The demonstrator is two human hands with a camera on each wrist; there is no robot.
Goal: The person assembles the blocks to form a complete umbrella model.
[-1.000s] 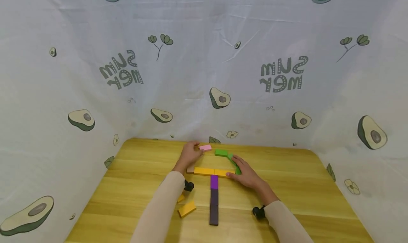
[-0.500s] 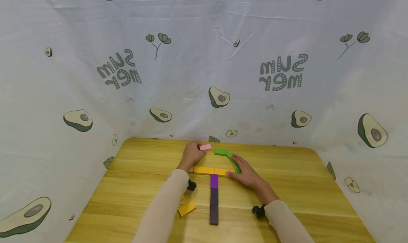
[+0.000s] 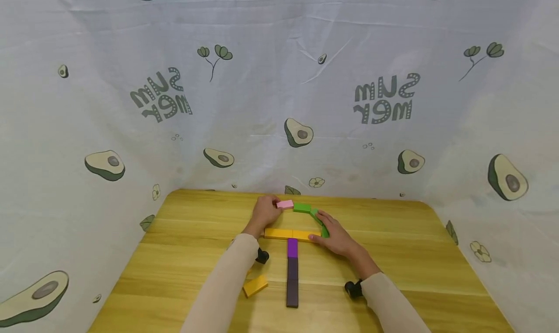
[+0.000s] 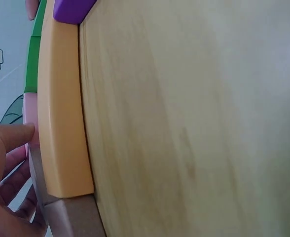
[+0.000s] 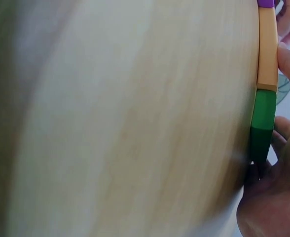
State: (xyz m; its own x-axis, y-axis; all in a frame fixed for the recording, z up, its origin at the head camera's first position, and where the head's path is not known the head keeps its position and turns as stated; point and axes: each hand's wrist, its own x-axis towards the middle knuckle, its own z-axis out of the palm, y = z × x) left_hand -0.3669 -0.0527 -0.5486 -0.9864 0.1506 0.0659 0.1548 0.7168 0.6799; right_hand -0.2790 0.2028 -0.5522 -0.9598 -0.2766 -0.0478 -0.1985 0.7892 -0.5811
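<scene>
At the far side of the table my left hand pinches a pink block, whose right end meets or nearly meets a green block. In the left wrist view the thumb lies on the pink block's near face. My right hand rests beside the curve of green blocks, fingers stretched along them, its thumb touching the right end of a row of two yellow blocks. In the left wrist view a brownish block touches the row's left end; the left arm mostly hides it in the head view.
From the row's middle a purple block and dark blocks run toward me in a line. A loose yellow block lies by the left sleeve, another partly hidden behind it. A printed cloth hangs behind the wooden table.
My left hand has shifted the pink block to the right, narrowing the gap to the green block. The right hand has stayed in place.
</scene>
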